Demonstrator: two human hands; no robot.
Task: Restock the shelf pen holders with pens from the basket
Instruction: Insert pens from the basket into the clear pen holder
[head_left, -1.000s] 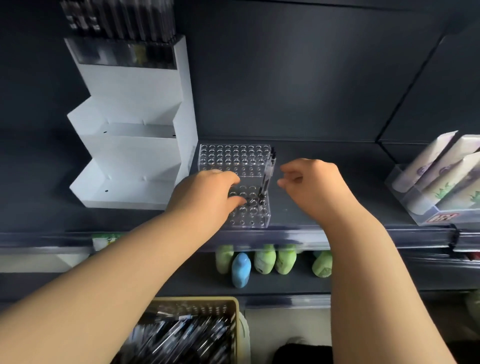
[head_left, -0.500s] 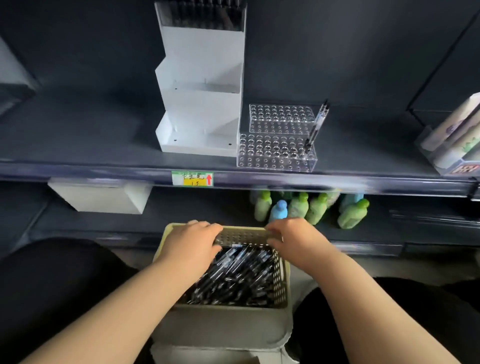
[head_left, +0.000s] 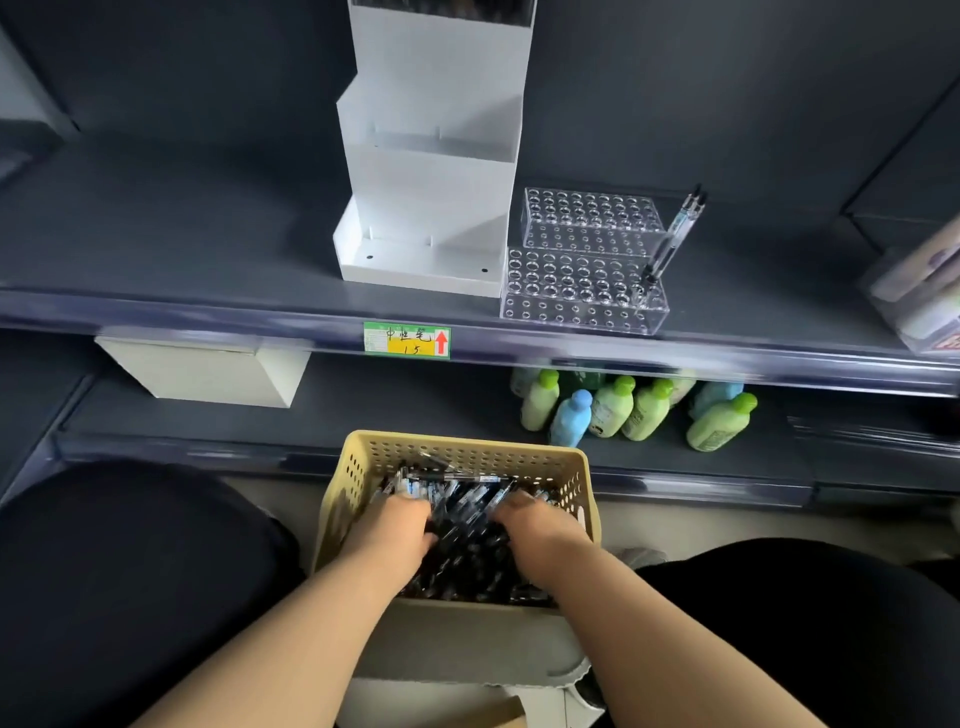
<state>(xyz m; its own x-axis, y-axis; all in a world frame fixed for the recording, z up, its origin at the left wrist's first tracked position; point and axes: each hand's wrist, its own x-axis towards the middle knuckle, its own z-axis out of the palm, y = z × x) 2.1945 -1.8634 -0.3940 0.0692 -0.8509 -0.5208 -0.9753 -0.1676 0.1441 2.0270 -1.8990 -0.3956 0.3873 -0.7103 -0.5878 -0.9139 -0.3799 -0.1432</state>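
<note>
In the basket (head_left: 467, 447), head view: our left hand (head_left: 395, 525) and right hand (head_left: 540, 525) lie side by side on the pile of pens (head_left: 467, 545), palms down, fingers dipped among the barrels. Fingertips hidden, so we cannot tell whether either pinches a pen. Progress, judged: early. Up and ahead of the hands, the clear acrylic pen holder (head_left: 582, 283) carries only a couple of standing pens (head_left: 672, 236) at its right end. The white tiered holder (head_left: 431, 208) shows bare lower tiers. Most restocking remains.
</note>
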